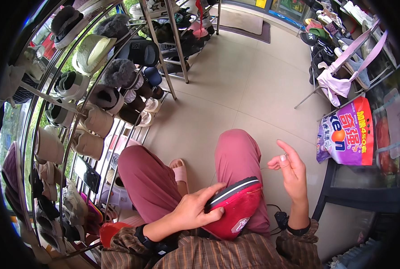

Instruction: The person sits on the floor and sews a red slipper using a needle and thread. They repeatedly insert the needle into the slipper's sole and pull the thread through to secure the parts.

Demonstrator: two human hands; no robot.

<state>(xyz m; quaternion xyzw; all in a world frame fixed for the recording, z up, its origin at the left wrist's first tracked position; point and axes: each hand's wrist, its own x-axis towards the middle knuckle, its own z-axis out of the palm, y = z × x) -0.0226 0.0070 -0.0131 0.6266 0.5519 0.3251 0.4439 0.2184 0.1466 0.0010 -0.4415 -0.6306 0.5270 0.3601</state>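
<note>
A red cloth shoe [235,208] with a dark sole edged by a white stripe rests on its side in my lap, against my right thigh. My left hand [200,208] grips it, fingers over the sole edge and thumb on the red fabric. A pale patch marks the upper. To the right of my knee, my right hand [290,168] is raised, index finger extended and thumb pinched toward the other fingers. A fine thread [264,168] shows beside these fingers. A tiny glint at the pinch may be a needle, too small to be sure.
Metal racks of shoes [92,124] rise close on my left. A smartphone [87,173] lies on one shelf. At right stand another shoe rack [341,67] and a printed plastic detergent bag [346,134]. A black cable [275,218] hangs near my right wrist. A doormat [240,27] lies ahead.
</note>
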